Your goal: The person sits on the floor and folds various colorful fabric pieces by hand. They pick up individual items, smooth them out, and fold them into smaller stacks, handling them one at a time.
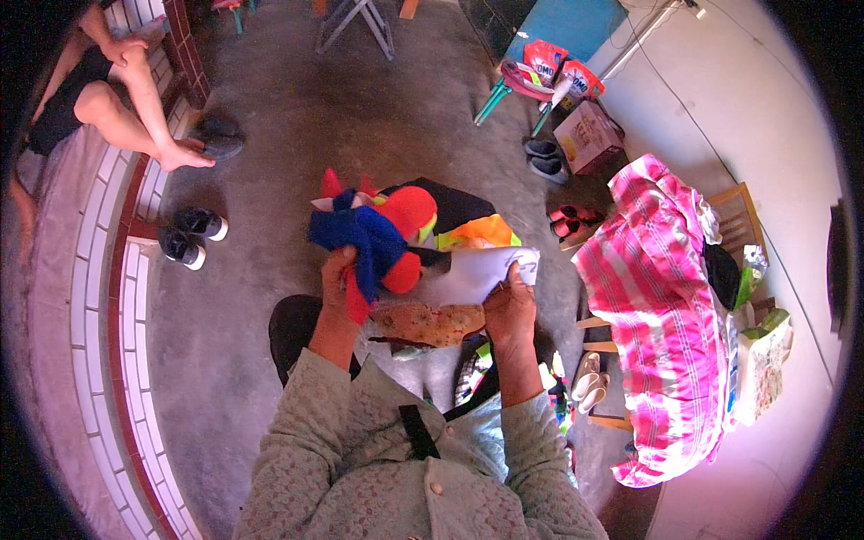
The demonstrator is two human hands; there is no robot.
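Observation:
My left hand [337,283] is closed around a bundle of soft blue and red fabric [360,238], perhaps a plush piece. Rounded red parts and pointed red ends stick out of it. In my right hand [511,310], the fingers and thumb pinch a white sheet [481,272] with dark marks at its corner; I cannot tell whether it is paper or cloth. Just beyond lies a heap of black, orange and yellow-green cloth [481,232]. Below the sheet, between my forearms, is a worn orange-brown surface [430,324].
A pink checked cloth [661,333] covers a wooden chair on the right. Beyond stand a cardboard box [589,138], a stool [526,85] bearing red packages, and slippers [544,162]. At left are black shoes [192,236] and a seated person's bare legs [135,121].

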